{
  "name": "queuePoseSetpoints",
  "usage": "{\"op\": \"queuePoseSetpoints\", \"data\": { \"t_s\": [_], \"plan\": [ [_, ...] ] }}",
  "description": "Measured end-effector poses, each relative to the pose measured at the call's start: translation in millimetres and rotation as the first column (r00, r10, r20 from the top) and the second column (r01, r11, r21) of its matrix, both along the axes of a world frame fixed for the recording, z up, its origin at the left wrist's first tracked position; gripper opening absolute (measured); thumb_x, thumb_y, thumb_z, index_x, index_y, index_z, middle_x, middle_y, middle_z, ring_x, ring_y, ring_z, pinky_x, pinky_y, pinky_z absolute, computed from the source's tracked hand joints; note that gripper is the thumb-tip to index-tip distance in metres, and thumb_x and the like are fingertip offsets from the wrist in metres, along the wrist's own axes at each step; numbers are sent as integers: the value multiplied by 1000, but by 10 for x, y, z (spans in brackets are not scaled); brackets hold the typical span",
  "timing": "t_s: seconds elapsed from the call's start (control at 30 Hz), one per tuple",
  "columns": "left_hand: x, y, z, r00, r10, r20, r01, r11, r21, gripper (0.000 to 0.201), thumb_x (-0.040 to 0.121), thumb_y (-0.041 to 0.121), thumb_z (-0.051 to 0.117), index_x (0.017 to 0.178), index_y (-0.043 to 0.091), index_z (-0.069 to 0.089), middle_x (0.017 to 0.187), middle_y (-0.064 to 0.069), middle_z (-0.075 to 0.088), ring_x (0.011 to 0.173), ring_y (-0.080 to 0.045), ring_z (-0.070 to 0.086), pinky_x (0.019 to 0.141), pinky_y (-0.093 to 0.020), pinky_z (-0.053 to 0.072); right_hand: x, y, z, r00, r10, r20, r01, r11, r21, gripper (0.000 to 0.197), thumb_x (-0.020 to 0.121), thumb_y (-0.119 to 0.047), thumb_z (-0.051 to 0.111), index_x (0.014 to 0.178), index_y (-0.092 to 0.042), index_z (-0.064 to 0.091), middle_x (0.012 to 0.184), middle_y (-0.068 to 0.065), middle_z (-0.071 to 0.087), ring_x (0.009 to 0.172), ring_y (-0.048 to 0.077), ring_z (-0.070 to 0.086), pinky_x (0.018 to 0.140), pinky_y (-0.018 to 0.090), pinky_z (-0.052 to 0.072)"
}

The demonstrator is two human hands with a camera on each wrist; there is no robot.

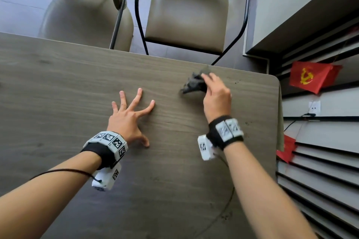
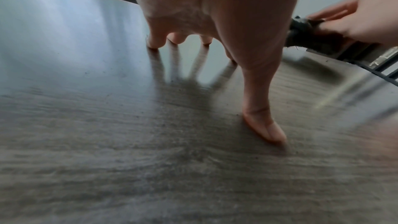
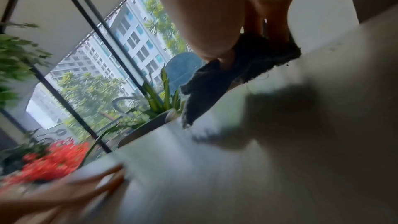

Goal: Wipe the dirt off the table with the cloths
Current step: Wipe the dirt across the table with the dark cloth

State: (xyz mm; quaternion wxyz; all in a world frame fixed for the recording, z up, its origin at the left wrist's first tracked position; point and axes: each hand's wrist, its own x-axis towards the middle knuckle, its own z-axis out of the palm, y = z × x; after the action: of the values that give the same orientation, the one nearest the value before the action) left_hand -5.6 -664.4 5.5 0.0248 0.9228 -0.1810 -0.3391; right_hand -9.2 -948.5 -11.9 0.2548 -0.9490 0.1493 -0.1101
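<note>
Nearest to you, your two forearms reach forward over the desk, each with a marker band at the wrist. Your left hand is spread wide, and the left wrist view shows the fingertips and the thumb standing on the wood with the palm raised above it. It holds nothing. I think it is placed so to support your body while the other arm reaches far.

A little farther, your right hand holds the cloth, a dark grey crumpled piece. The fingers curl around it from above and the wrist bends down. In the right wrist view the cloth hangs from the fingers, and its lower corner seems to touch the desk or to be just above it; I cannot tell which. Only this one cloth is in view.

Near that hand, toward the far right corner, small dark crumbs lie on the wood, and more lie beside your right wrist near the right edge. So the wiping looks not finished, and the cloth is probably held bunched to push this dirt together.

Beyond the desk stand two chairs, and at the right a red flag hangs on the wall.
</note>
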Motion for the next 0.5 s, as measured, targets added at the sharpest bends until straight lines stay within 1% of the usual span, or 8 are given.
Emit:
{"op": "queuePoseSetpoints", "data": {
  "t_s": [0.03, 0.1, 0.17, 0.27, 0.33, 0.4, 0.43, 0.5],
  "plan": [
    [1, 0, -5, 1000, -2, 0, 2, 1000, 2, 147, 33, 74, 86, 150, 63, -1, 161, 14, -33, 148, -45, -24, 119, -67, 4, -230, 129, -52, 999, -1, -46, 1, 1000, 3, 47, 87, 6, 51, 121, -21, 67, 130, 9, 62, 120, 32, 57, 100, 44, 46],
    [0, -2, -4, 1000, -5, -1, 5, 1000, 4, 146, 34, 74, 86, 150, 62, -2, 161, 13, -33, 148, -46, -24, 119, -67, 4, -541, 458, -147, 984, 55, -171, -65, 997, -51, 48, 84, 5, 51, 121, -21, 67, 133, 14, 59, 122, 41, 53, 102, 57, 41],
    [1, -4, -1, 1000, -12, 1, 12, 1000, 8, 146, 35, 74, 86, 150, 62, -2, 161, 13, -34, 148, -46, -24, 119, -67, 5, -570, 697, -215, 954, 142, -264, -167, 983, -75, 50, 83, 3, 50, 124, -21, 65, 136, 16, 56, 124, 44, 50, 104, 63, 34],
    [0, -5, 3, 1000, -8, 2, 8, 1000, 5, 146, 34, 74, 87, 151, 62, 0, 162, 14, -32, 148, -46, -23, 119, -67, 6, -226, 754, -170, 908, 261, -327, -292, 955, -48, 55, 86, 4, 47, 132, -23, 59, 144, 13, 48, 133, 40, 42, 111, 60, 27],
    [2, -8, 6, 1000, -4, 5, 4, 1000, 6, 146, 33, 73, 87, 150, 63, 0, 162, 14, -31, 148, -46, -23, 120, -67, 7, 160, 685, -125, 908, 269, -321, -316, 943, -103, 56, 87, 2, 44, 134, -25, 56, 147, 12, 45, 134, 36, 40, 111, 56, 28],
    [4, -8, 19, 1000, -2, 0, 2, 1000, 16, 146, 34, 73, 87, 150, 64, -2, 161, 15, -32, 148, -45, -24, 119, -66, 7, 653, 620, -90, 924, 206, -323, -267, 951, -157, 54, 89, -2, 41, 135, -28, 55, 143, 9, 48, 128, 33, 45, 109, 50, 32],
    [7, -10, 25, 1000, -1, -2, 1, 1000, 18, 146, 34, 73, 87, 149, 64, -2, 161, 15, -32, 148, -44, -24, 119, -66, 8, 911, 588, -84, 931, 162, -328, -218, 965, -142, 51, 91, -5, 42, 133, -30, 57, 136, 8, 54, 122, 32, 49, 106, 45, 36],
    [3, -14, 44, 1000, 3, -8, -3, 1000, 16, 145, 35, 72, 88, 149, 64, -2, 161, 16, -32, 148, -43, -25, 118, -65, 9, 1341, 479, -36, 939, 87, -332, -84, 996, 24, 41, 92, -11, 48, 124, -31, 65, 122, 9, 65, 112, 31, 59, 99, 35, 45]
  ]
}}
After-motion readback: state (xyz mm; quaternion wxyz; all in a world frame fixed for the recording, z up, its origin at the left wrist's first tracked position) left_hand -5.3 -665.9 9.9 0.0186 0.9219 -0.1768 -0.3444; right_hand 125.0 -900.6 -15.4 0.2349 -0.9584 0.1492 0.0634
